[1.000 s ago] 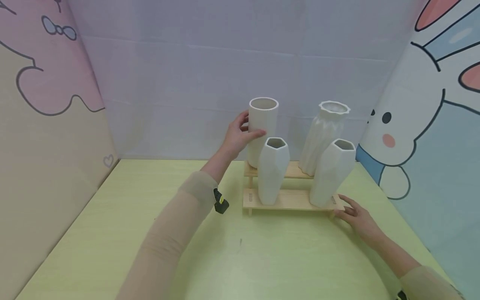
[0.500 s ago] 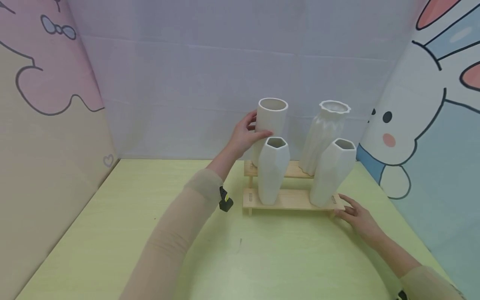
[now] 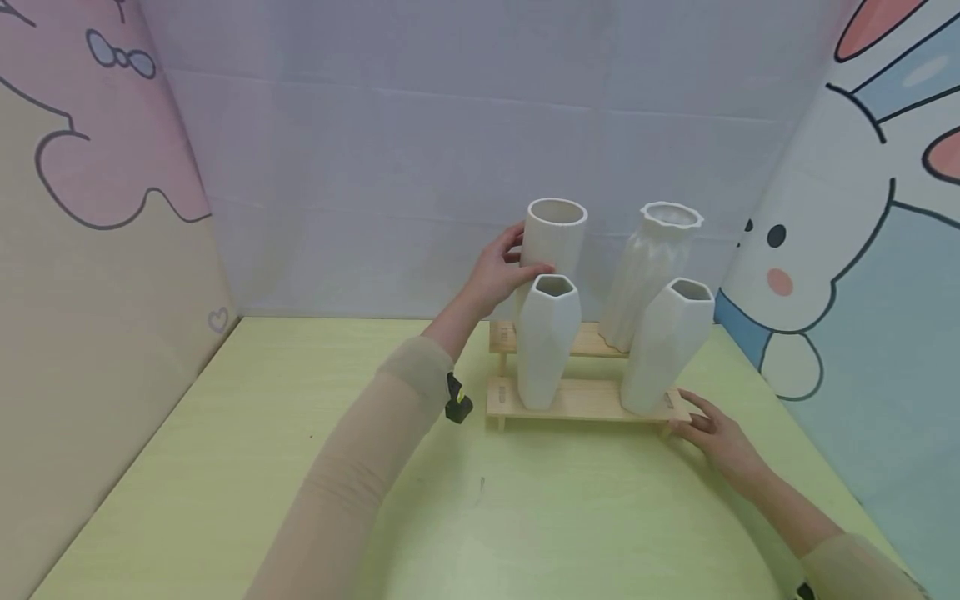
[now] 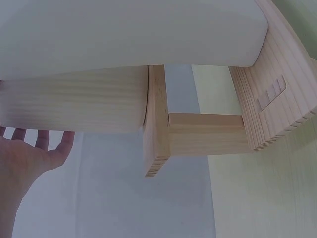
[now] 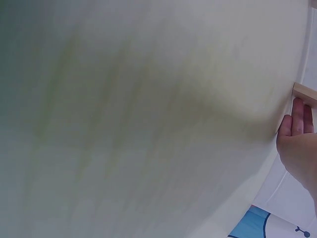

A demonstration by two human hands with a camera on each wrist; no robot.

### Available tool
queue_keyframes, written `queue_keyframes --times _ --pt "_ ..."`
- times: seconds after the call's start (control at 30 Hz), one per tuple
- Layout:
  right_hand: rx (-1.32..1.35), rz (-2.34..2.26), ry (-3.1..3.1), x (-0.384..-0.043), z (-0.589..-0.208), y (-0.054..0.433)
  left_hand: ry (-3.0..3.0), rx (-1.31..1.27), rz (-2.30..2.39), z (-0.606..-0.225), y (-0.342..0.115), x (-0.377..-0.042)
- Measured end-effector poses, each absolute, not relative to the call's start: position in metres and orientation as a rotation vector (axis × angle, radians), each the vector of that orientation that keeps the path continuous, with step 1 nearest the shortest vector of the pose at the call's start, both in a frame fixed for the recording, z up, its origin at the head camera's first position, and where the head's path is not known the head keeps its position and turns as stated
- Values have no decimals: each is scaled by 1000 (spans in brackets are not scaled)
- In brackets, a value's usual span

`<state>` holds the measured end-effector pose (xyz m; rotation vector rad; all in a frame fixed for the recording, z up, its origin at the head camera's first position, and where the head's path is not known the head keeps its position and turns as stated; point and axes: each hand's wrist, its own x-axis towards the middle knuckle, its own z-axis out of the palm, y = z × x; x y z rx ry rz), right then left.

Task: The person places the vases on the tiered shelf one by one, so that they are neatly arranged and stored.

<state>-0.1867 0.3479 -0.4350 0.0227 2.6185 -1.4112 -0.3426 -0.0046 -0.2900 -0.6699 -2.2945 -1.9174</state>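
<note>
My left hand (image 3: 498, 271) grips a smooth white cylindrical vase (image 3: 553, 229) from its left side, thumb in front and fingers around the side. The vase's base is hidden in the head view; in the left wrist view its lower end (image 4: 99, 101) meets the upper board of a two-step wooden stand (image 3: 585, 398). My right hand (image 3: 720, 442) holds the right front end of the lower board. Two faceted white vases stand on the lower step, the left one (image 3: 547, 350) upright, the right one (image 3: 663, 350) appearing slanted. A ruffled-rim white vase (image 3: 648, 267) stands at the upper right.
The stand rests on a pale yellow-green table (image 3: 315, 467). A light fabric backdrop (image 3: 375, 183) rises behind it. Printed cartoon panels close off both sides, with a rabbit panel (image 3: 862, 275) close to the right hand.
My left hand has moved the cylindrical vase to the right along the upper step, closer to the ruffled-rim vase. The right hand and the other vases have stayed in place.
</note>
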Motion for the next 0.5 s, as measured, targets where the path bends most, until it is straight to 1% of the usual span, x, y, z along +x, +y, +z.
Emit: queue_keyframes --times 0.5 --pt "14 -1389 2634 -188 -439 351 -2287 -684 -1954 -289 -2 -342"
